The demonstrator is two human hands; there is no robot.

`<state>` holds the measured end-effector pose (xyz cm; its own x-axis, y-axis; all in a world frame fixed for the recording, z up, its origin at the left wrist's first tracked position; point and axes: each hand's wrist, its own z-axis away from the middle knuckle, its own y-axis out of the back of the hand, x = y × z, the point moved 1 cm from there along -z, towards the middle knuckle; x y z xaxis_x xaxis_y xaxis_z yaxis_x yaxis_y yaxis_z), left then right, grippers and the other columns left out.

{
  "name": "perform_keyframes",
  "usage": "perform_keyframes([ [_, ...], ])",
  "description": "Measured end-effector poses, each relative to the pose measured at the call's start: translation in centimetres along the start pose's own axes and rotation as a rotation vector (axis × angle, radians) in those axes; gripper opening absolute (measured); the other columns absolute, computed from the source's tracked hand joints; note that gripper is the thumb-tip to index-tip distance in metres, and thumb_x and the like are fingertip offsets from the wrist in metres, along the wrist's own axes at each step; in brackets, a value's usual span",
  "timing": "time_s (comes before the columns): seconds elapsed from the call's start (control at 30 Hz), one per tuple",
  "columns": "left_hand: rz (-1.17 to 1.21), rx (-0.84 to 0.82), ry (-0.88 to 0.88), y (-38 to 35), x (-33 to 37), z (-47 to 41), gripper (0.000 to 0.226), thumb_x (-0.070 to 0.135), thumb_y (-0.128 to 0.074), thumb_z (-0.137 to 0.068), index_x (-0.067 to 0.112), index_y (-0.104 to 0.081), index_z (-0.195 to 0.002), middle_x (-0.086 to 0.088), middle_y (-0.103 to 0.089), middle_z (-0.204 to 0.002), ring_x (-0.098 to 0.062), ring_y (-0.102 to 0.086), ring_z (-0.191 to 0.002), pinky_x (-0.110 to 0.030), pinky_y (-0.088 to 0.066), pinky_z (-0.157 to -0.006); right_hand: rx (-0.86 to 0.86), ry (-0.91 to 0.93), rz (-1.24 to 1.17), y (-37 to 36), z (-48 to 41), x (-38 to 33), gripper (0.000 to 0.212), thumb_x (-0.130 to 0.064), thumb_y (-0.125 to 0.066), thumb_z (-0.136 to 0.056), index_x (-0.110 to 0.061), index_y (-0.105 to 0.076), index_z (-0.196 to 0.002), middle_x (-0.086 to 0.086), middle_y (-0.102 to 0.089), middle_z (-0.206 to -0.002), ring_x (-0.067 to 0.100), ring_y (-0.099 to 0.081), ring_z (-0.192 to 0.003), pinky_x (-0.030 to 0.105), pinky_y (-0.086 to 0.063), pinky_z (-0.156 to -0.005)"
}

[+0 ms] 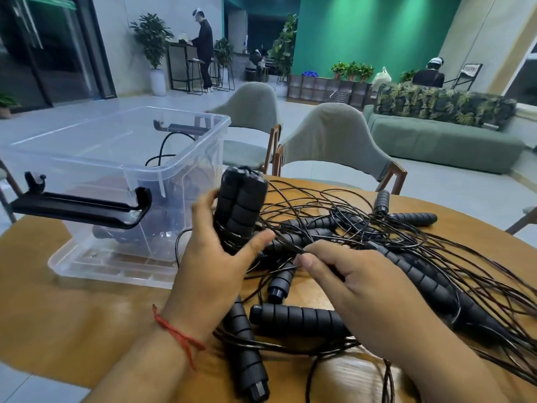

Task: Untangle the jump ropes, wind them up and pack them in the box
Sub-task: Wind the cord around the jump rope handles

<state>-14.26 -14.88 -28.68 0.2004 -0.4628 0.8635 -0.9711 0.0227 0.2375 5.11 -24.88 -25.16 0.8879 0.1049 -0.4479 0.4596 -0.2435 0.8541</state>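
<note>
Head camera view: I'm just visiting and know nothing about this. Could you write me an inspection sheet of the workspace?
Surface: round wooden table, partly covered by ropes.
Job's things: tangled jump ropes spread on the right; clear box on the left, open, with dark items inside.
Clutter: nothing seen.
Grippers (hands): left hand grips a handle bundle upright; right hand pinches a cord.
Cables: nothing seen besides the rope cords.
Surroundings: chairs, green sofa, people at the back.
</note>
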Motion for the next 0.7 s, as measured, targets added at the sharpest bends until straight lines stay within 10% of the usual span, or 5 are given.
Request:
perform_keyframes([
  [0.2,-0.315,-0.059,-0.041,-0.4,-0.7,0.4,0.1,0.061,-0.087,-0.071,0.048,-0.025,-0.149,0.015,-0.06,-0.13,-0.014,-0.063,-0.115,-0.04,-0.055,-0.096,-0.065,0.068,-0.019,0.9,0.5,-0.9,0.033,-0.06,-0.042,-0.105,-0.037,-0.065,-0.101,-0.015,-0.067,-0.08,0.007,-0.063,-0.077,0.036,-0.052,-0.066],
  [0.4,-0.603,-0.009,-0.053,-1.5,0.2,1.6,0.084,0.077,-0.07,-0.077,0.038,-0.033,-0.141,0.01,-0.058,-0.128,-0.026,-0.063,-0.108,-0.037,-0.045,-0.076,-0.198,0.215,0.111,-0.7,0.6,-2.6,0.033,-0.057,-0.044,-0.107,-0.035,-0.042,-0.083,-0.009,-0.052,-0.07,0.01,-0.049,-0.071,0.03,-0.037,-0.058],
  [0.7,-0.794,-0.392,-0.302,-1.0,1.4,1.9,0.086,0.081,-0.036,-0.079,0.053,-0.022,-0.159,0.022,-0.055,-0.13,-0.007,-0.055,-0.121,-0.033,-0.05,-0.093,-0.017,0.273,0.123,1.5,0.6,-0.3,0.029,-0.066,-0.055,-0.095,-0.041,-0.07,-0.095,-0.023,-0.062,-0.078,0.002,-0.061,-0.078,0.024,-0.047,-0.061],
])
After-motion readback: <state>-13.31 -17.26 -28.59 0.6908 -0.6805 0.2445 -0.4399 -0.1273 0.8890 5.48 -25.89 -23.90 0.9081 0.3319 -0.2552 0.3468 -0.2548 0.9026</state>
